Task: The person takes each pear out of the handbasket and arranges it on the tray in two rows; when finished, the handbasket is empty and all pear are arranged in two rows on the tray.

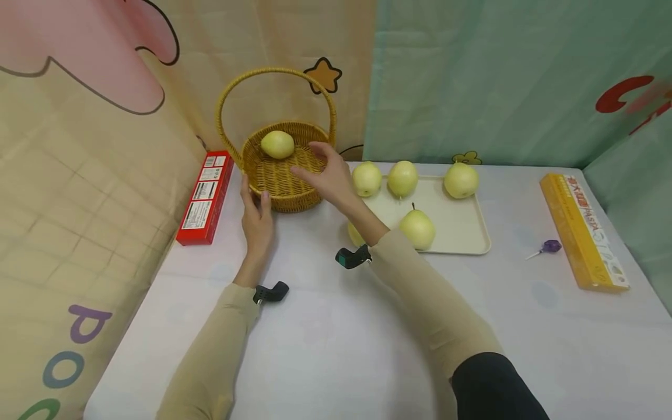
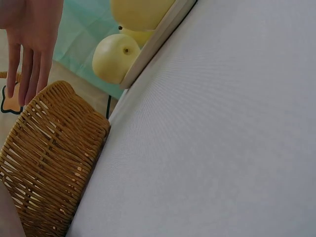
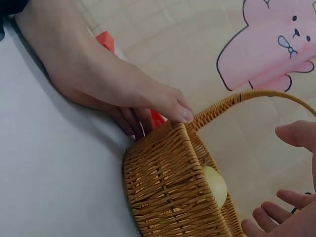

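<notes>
A wicker basket with a tall arched handle stands at the back left, one yellow-green pear inside it. My left hand touches the basket's near left side. Its thumb is at the rim in the right wrist view, and its fingers lie along the outer wall. Over the basket's right part hovers my right hand, thumb and fingers spread apart with nothing between them. Right of the basket, a cream tray bears several pears; the right forearm partly hides one of them.
Left of the basket lies a red box. At the far right are a yellow pasta box and a purple lollipop. Printed curtains hang behind the white-covered table.
</notes>
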Action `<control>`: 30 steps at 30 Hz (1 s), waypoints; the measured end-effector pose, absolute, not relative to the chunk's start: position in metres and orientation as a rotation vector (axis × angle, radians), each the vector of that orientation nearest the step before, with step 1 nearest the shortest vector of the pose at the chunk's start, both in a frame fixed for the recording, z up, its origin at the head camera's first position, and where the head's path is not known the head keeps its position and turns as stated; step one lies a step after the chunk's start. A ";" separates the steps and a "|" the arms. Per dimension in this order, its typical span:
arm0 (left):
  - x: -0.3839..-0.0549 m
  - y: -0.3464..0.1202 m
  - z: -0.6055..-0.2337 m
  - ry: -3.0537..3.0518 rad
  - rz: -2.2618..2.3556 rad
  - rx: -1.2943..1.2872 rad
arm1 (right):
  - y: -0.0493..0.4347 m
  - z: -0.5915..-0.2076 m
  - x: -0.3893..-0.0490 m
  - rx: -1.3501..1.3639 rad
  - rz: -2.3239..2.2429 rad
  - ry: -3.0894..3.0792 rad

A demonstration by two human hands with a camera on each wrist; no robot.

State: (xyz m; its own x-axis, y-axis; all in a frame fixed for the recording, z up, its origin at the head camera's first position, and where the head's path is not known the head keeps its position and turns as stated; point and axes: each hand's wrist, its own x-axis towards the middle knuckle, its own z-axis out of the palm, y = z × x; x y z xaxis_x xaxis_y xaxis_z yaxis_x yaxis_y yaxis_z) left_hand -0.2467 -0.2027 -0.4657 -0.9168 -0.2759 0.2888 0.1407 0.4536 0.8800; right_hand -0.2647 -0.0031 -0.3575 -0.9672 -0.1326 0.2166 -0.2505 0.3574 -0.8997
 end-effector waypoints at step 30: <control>-0.244 -0.201 -0.465 -2.336 -1.418 0.132 | -0.047 -0.372 -0.321 0.262 1.682 -2.613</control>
State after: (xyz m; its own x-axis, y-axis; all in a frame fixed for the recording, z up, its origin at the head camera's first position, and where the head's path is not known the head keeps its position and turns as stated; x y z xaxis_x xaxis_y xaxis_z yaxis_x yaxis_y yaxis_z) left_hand -0.2444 -0.2013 -0.4653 -0.9143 -0.2836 0.2892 0.1257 0.4802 0.8681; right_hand -0.3206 -0.0472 -0.3720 -0.9856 -0.1283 0.1098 -0.1531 0.4044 -0.9017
